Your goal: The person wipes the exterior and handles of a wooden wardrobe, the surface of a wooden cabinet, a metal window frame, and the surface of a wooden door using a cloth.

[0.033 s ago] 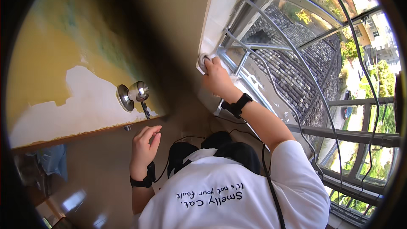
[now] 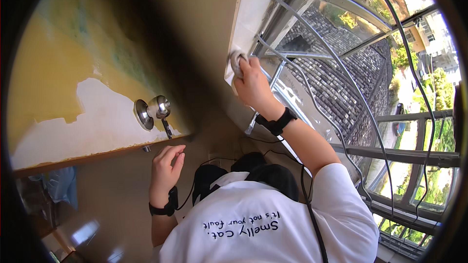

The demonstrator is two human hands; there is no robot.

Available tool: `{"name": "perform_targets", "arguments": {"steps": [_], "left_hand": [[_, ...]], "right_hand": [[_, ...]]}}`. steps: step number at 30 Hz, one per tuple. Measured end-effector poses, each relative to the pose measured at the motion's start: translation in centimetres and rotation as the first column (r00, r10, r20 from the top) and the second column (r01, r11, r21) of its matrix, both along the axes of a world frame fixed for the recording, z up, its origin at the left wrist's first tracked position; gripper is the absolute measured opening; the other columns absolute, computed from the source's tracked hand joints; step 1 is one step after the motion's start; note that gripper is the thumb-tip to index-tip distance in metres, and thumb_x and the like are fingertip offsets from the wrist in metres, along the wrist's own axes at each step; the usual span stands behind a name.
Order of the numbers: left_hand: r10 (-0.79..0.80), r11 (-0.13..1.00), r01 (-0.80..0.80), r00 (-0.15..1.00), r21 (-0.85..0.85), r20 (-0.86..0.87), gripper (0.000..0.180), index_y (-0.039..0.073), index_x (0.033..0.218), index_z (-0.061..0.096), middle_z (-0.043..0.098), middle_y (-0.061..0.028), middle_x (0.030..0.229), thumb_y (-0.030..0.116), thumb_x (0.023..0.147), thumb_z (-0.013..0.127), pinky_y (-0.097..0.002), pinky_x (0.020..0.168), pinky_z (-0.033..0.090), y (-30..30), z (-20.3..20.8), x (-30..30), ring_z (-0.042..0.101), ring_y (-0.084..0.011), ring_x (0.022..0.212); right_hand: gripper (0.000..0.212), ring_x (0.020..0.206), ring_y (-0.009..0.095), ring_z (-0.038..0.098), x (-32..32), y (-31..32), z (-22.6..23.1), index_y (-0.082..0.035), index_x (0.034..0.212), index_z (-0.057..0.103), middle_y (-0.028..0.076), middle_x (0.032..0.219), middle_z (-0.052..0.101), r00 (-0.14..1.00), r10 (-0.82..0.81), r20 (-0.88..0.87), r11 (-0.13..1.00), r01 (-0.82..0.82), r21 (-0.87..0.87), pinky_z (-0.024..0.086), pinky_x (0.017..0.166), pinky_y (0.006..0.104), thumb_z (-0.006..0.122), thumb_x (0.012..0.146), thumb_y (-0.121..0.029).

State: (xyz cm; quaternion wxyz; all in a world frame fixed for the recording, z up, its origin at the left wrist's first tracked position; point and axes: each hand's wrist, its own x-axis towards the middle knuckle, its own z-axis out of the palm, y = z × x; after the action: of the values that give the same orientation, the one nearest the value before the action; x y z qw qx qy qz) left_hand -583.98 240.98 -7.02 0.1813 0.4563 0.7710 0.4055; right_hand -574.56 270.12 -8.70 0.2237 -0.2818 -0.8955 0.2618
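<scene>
My right hand [image 2: 253, 84] is closed around a wadded greyish-white cloth [image 2: 237, 63]. It presses the cloth to the lower end of the white wall edge [image 2: 242, 34] beside the window frame. Lower left, my left hand [image 2: 166, 168] hangs in the air with its fingers loosely bent and the thumb apart, holding nothing. Just above that hand are the round metal door knob [image 2: 159, 106] and a key [image 2: 167, 129] hanging by it; the hand does not touch them.
To the left stands a door [image 2: 53, 136] with peeling yellow paint over white. Metal window bars [image 2: 336, 58] and dark cables [image 2: 412, 53] run along the right side. A bluish plastic bag [image 2: 62, 185] sits at lower left. Thin cables [image 2: 265, 140] trail near my knees.
My right hand has moved slightly up along the white wall edge with the cloth. My left hand stays where it was.
</scene>
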Motion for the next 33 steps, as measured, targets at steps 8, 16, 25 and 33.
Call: {"name": "perform_targets", "arguments": {"steps": [8,16,25,33], "left_hand": [[-0.107,0.994,0.108,0.993,0.013,-0.054,0.017,0.000,0.096,0.061,0.061,-0.0127,0.081,0.001,0.079,0.059,-0.0318,0.067,0.047,1.9,1.5,1.0,0.059,-0.0251,0.074],[-0.012,0.998,0.010,0.999,-0.056,-0.040,0.018,0.000,0.097,0.061,0.061,-0.0126,0.081,0.003,0.079,0.060,-0.0321,0.066,0.048,-0.9,1.4,0.6,0.060,-0.0248,0.073],[0.045,0.994,-0.049,0.998,-0.101,-0.045,0.016,0.002,0.095,0.061,0.061,-0.0107,0.080,0.005,0.079,0.060,-0.0327,0.064,0.047,-1.7,1.1,1.5,0.060,-0.0260,0.073],[-0.055,0.997,0.052,0.998,-0.056,-0.039,0.016,0.001,0.094,0.061,0.060,-0.0117,0.077,0.005,0.079,0.060,-0.0330,0.062,0.047,0.3,0.2,1.6,0.059,-0.0264,0.070]], "right_hand": [[0.043,0.108,0.048,0.039,-6.5,4.4,20.5,0.013,0.119,0.038,0.035,0.116,0.038,0.658,0.072,-0.749,0.829,0.378,0.412,0.035,0.093,0.0454,0.043,0.080,-0.004],[0.050,0.103,0.042,0.041,-7.1,2.8,9.6,0.006,0.120,0.042,0.026,0.114,0.038,0.539,-0.135,-0.832,0.896,0.425,0.130,0.037,0.090,0.0424,0.049,0.070,0.004],[0.052,0.106,0.047,0.042,-5.9,2.4,-6.8,0.009,0.123,0.032,0.029,0.121,0.034,0.714,-0.499,-0.491,0.865,0.447,-0.229,0.039,0.091,0.0431,0.051,0.078,-0.008],[0.042,0.103,0.045,0.046,-1.7,4.4,-9.7,0.009,0.110,0.043,0.029,0.111,0.045,0.918,-0.397,0.011,0.728,0.322,-0.605,0.039,0.090,0.0437,0.051,0.077,-0.015]]}}
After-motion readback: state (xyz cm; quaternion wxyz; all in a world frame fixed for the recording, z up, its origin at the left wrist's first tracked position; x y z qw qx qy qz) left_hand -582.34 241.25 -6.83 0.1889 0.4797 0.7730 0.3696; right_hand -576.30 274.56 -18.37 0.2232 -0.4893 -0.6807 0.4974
